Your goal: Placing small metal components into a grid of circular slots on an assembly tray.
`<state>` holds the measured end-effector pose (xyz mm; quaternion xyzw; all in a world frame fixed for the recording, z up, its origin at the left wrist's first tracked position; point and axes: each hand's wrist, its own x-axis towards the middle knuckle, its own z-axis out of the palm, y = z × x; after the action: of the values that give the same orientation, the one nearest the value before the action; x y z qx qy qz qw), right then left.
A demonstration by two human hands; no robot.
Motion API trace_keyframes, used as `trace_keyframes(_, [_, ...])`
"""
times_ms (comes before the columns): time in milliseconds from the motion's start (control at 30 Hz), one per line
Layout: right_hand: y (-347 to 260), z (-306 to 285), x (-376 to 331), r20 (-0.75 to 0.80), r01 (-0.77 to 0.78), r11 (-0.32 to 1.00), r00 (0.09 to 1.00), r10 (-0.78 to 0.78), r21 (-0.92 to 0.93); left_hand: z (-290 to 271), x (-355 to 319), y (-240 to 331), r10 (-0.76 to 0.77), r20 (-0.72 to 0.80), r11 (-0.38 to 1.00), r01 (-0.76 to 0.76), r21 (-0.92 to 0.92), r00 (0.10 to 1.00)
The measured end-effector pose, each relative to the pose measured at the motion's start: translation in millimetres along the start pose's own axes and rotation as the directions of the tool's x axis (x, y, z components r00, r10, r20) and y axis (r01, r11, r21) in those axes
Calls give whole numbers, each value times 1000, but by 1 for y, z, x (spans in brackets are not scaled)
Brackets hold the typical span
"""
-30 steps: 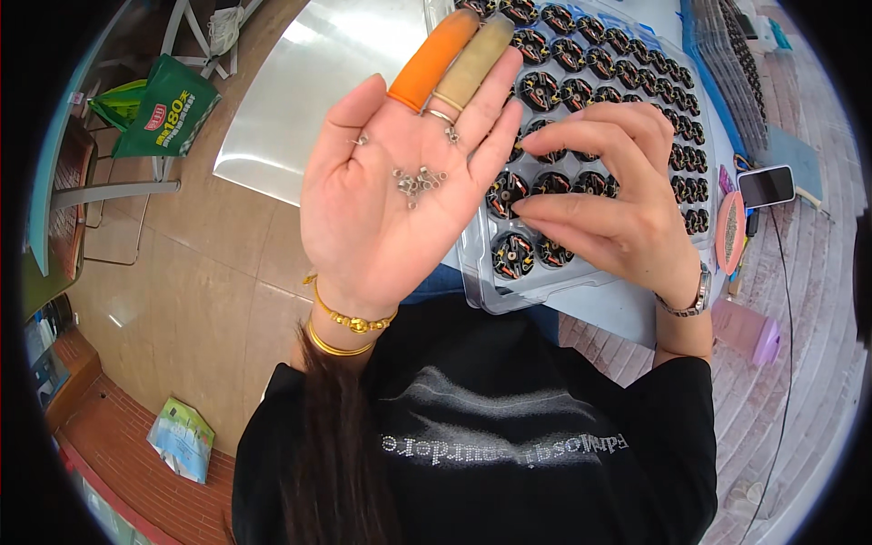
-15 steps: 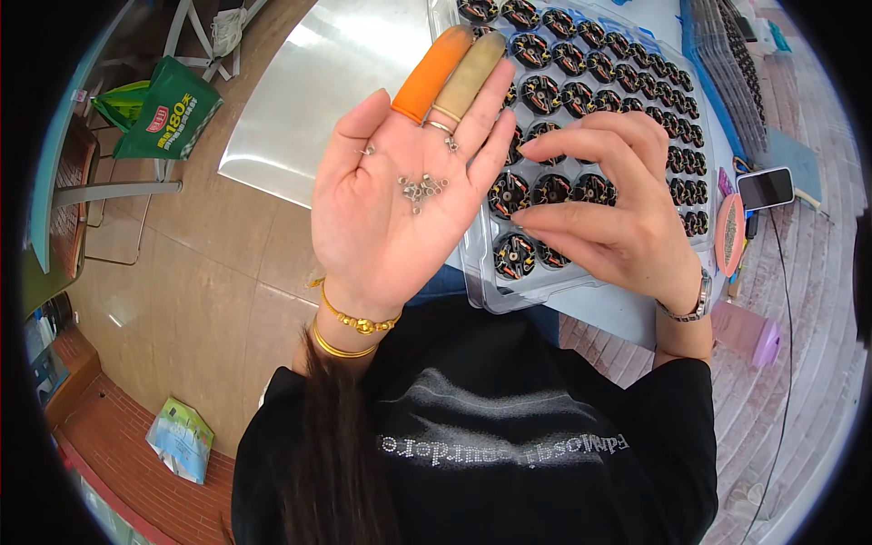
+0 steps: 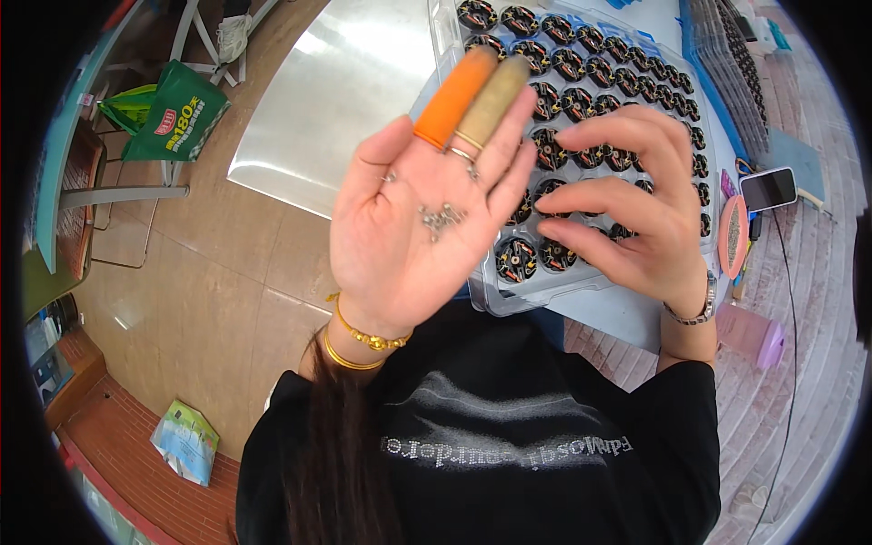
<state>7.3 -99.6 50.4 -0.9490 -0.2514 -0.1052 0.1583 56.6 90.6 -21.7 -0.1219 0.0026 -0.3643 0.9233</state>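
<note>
My left hand (image 3: pixel 381 250) is held palm up with its fingers stretched out, an orange finger cot (image 3: pixel 456 98) and a beige one (image 3: pixel 491 104) on two of them. A small heap of tiny silvery metal pieces (image 3: pixel 442 218) lies on the palm, and single bits sit by the thumb and the finger bases. To its right, my right hand (image 3: pixel 645 195) hovers over round black parts with coloured wires (image 3: pixel 517 260). Its fingers are curved and apart, and nothing shows between them. These parts sit in rows in a clear plastic tray (image 3: pixel 495 298).
Left of the tray is a shiny metal sheet (image 3: pixel 300 118). A phone (image 3: pixel 767 189), a pink oval dish (image 3: pixel 731 238) of small bits and a pinkish container with a purple lid (image 3: pixel 749 336) are at the right. A green bag (image 3: pixel 177 113) hangs at the far left.
My left hand has shifted slightly right and down with the metal pieces on it. My right hand has moved a little right, its thumb and middle finger now closer together.
</note>
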Motion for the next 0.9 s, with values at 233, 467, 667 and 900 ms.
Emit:
trace_keyframes(233, [-9, -3, -1, -142, 49, 999, 989, -48, 1, 7, -10, -24, -155, -74, 987, 158, 37, 985])
trace_keyframes(467, [-25, -4, 0, -191, 100, 994, 976, -107, -49, 18, -18, -46, -340, -196, 937, 349, 11, 920])
trace_keyframes(667, [-30, -10, -6, -157, 40, 999, 987, -45, -37, 7, -19, -54, -366, -166, 926, 376, 32, 916])
trace_keyframes(900, [-28, -11, -4, -87, -89, 991, 991, 98, 103, -12, -20, -61, -325, 53, 904, 326, -277, 944])
